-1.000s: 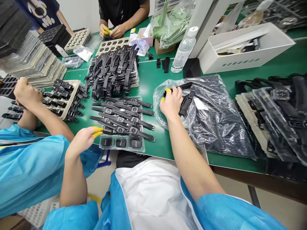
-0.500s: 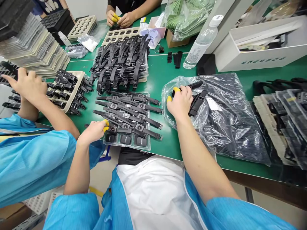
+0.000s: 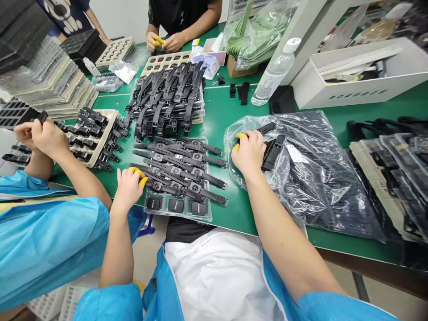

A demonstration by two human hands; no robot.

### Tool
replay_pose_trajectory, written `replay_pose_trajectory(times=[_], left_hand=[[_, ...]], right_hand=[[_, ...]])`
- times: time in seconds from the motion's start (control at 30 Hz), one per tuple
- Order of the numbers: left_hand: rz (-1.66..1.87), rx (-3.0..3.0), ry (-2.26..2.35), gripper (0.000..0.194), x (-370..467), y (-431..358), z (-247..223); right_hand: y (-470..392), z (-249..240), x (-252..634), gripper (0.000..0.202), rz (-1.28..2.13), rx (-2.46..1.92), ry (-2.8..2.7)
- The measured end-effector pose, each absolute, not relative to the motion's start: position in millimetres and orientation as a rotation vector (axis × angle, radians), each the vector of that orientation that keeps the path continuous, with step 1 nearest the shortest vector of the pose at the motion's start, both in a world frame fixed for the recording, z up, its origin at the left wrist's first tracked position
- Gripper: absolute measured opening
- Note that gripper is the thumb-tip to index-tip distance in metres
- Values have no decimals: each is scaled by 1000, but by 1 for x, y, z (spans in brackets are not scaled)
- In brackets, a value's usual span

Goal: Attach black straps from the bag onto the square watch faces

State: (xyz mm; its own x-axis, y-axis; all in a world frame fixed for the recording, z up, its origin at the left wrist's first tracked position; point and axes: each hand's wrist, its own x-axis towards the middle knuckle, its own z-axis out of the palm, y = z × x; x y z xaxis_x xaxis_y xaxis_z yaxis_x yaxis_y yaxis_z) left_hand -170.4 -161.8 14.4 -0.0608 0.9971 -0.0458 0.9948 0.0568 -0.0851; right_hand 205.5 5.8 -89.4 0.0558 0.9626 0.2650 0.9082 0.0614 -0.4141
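Note:
My left hand [image 3: 129,191], with yellow finger cots, is at the left ends of a row of smartwatches [image 3: 175,171] with black straps. Its thumb and forefinger are closed around a strap end, mostly hidden by the fingers. The watches lie face down over a clear plastic tray [image 3: 207,209], with square black pieces in its front pockets. To the right, my right hand [image 3: 249,154], also in yellow finger cots, curls over loose black watch straps [image 3: 273,152] on a clear plastic bag [image 3: 230,133]. A dark strap end shows at its fingers; the palm side is hidden.
Behind the tray stands a pile of trays with more watches [image 3: 167,98]. A water bottle [image 3: 272,73] and a white box [image 3: 354,91] are at the back right. A co-worker's hands [image 3: 47,138] work beside a beige tray [image 3: 106,133] at left; another person [image 3: 182,26] sits opposite.
My left hand has shifted slightly and its fingers have turned upward at the strap ends. My right hand stays by the loose straps. The co-worker at left now holds a small black piece.

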Motion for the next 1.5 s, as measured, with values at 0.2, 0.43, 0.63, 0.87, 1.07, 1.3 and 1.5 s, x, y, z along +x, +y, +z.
replay_pose_trajectory(times=[0.2,0.43,0.63,0.87,1.07,1.3,1.5], left_hand=[[-545,-2490,-2073,17,-108,-202,17],[-164,-2631,-1731,23,-9,-227,-9],[179,-2503,-1806,20,5,-222,-16],[560,-2452,-1972,26,35,-209,8],[629,-2411,-2083,29,44,-206,19],[508,-2369,-2091,31,41,-213,16],[456,-2369,-2042,29,41,-218,16]], right_hand=[[7,-88,203,38,117,-1788,-1874],[10,-85,198,40,184,-1765,-1838],[10,-82,193,40,268,-1734,-1892],[7,-74,189,38,321,-1753,-2006],[7,-68,183,33,328,-1712,-2046],[4,-61,179,30,316,-1673,-2073],[-2,-61,179,34,259,-1710,-2094]])
